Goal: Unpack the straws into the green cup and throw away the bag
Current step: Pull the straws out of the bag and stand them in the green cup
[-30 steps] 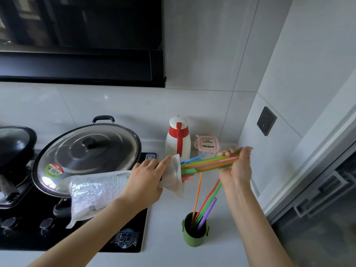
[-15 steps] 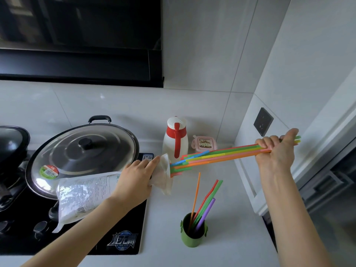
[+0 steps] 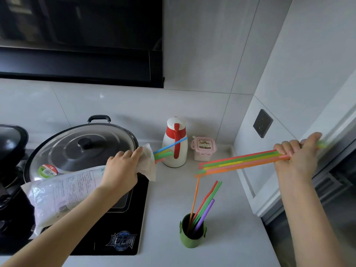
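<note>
My left hand (image 3: pixel 121 169) grips the clear plastic straw bag (image 3: pixel 63 191) near its open mouth, holding it level above the stove. A few straw tips (image 3: pixel 165 151) still poke out of the mouth. My right hand (image 3: pixel 296 158) is closed around a bundle of coloured straws (image 3: pixel 238 162), held out to the right, fully clear of the bag. The green cup (image 3: pixel 191 236) stands on the counter below, between my hands, with several straws (image 3: pixel 204 201) leaning in it.
A lidded wok (image 3: pixel 81 151) sits on the black cooktop (image 3: pixel 115 228) under the bag. A white and red jug (image 3: pixel 175 143) and a pink lidded box (image 3: pixel 203 149) stand by the back wall. A wall socket (image 3: pixel 263 123) is on the right wall.
My right hand has drawn the bundle of straws rightward until it came completely out of the bag. The left hand and bag stayed nearly where they were.
</note>
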The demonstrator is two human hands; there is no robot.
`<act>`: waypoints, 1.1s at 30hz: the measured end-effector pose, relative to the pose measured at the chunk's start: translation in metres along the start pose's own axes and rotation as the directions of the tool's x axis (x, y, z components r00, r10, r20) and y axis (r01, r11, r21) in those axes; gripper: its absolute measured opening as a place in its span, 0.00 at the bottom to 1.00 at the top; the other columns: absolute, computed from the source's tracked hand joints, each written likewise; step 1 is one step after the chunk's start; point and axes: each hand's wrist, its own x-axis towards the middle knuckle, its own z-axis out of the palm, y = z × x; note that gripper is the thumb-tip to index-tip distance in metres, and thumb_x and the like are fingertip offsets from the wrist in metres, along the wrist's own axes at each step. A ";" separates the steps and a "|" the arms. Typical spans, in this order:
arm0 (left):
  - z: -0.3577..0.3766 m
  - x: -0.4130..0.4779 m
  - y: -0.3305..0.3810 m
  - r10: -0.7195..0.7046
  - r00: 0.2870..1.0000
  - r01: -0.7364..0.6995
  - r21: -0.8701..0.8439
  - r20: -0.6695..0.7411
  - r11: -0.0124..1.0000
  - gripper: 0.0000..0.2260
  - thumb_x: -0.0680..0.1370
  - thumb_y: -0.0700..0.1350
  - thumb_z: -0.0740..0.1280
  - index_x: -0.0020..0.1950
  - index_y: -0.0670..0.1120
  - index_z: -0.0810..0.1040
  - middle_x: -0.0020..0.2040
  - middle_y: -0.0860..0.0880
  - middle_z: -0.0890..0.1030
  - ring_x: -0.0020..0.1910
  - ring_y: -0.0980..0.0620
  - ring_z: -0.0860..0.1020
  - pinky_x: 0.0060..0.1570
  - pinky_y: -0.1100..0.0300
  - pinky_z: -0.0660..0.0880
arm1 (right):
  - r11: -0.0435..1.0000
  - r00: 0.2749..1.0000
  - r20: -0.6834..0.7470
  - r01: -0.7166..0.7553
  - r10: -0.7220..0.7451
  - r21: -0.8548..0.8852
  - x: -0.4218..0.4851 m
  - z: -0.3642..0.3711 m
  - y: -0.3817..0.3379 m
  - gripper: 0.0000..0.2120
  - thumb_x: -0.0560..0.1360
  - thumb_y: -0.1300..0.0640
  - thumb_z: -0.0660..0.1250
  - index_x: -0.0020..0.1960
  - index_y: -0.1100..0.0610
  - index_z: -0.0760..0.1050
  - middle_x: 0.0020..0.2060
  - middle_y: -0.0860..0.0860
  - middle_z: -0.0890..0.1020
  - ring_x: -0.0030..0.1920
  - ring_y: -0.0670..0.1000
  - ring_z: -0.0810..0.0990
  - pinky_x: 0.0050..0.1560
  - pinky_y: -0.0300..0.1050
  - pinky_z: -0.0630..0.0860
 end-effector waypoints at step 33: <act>-0.010 -0.009 0.043 0.219 0.976 -0.218 -0.058 0.013 0.974 0.33 0.57 0.35 0.74 0.62 0.41 0.73 0.39 0.43 0.80 0.35 0.40 0.77 0.35 0.50 0.74 | 0.352 0.847 0.427 0.313 0.317 -0.882 -0.072 -0.052 0.130 0.12 0.78 0.53 0.62 0.38 0.56 0.77 0.35 0.46 0.81 0.36 0.40 0.77 0.38 0.33 0.68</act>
